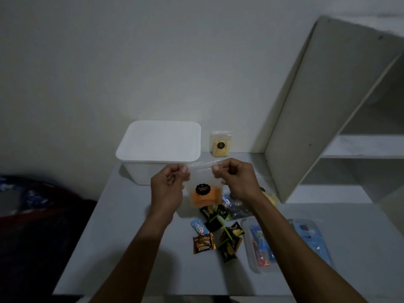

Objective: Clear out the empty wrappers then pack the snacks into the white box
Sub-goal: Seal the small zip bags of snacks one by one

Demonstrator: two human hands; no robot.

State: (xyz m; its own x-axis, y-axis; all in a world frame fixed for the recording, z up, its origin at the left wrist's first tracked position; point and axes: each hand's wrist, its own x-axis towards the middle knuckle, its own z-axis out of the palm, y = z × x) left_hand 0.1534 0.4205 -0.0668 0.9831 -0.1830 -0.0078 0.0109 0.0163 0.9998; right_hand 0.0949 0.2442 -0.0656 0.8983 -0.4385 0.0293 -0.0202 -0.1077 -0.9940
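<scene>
Both hands hold one clear bag (201,186) up above the table (113,248), just in front of the white box (159,143): the left hand (169,185) pinches its top left corner, the right hand (234,179) its top right. It looks like the sorting step, checking whether this bag is empty. It is not; orange chips sit in the bottom under a black round label. Next, the box lid, which is on, must come off. Small snack packets (216,235) lie below.
</scene>
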